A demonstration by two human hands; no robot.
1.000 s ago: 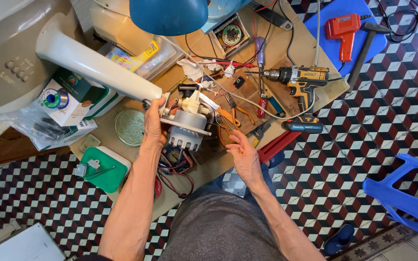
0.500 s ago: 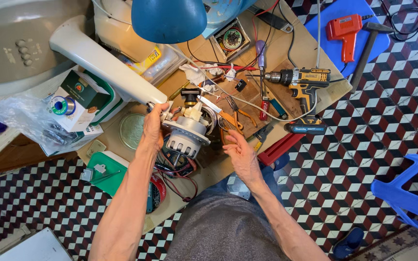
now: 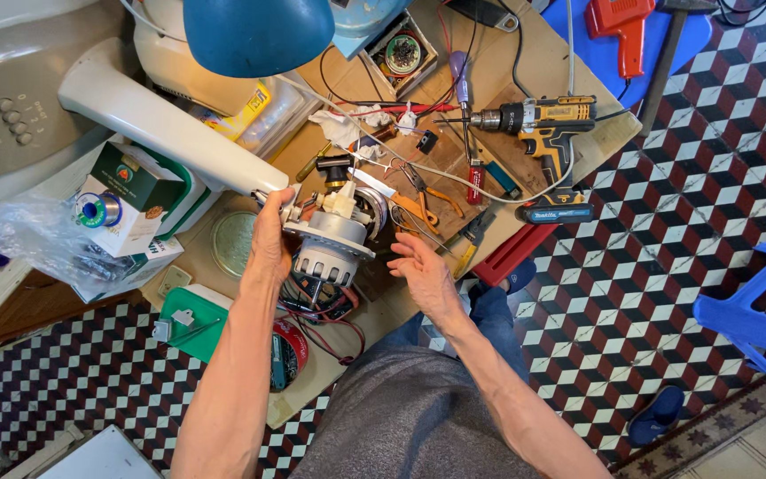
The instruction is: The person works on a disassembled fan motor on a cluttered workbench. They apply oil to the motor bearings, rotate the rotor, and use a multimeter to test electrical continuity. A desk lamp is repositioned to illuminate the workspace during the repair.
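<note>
A grey and white fan motor housing (image 3: pixel 334 235) sits above the low wooden board (image 3: pixel 489 62), with red and black wires hanging beneath it. My left hand (image 3: pixel 270 238) grips its left side, next to the white fan neck (image 3: pixel 161 129). To the right of the motor hovers my right hand (image 3: pixel 420 269), fingers apart and holding nothing. Pliers with orange handles (image 3: pixel 427 195) lie just beyond that hand.
A yellow and black cordless drill (image 3: pixel 543 124), screwdrivers and a red bar (image 3: pixel 511 253) lie on the board. A green box (image 3: pixel 192 319), a round tin lid (image 3: pixel 232 239) and a solder spool (image 3: pixel 97 210) sit left. A blue lamp shade (image 3: pixel 254 31) hangs above. A blue plastic stool (image 3: pixel 751 315) stands right.
My right hand has come off the board near the motor and now hovers open beside it. The view has shifted slightly; my left hand keeps its hold on the motor.
</note>
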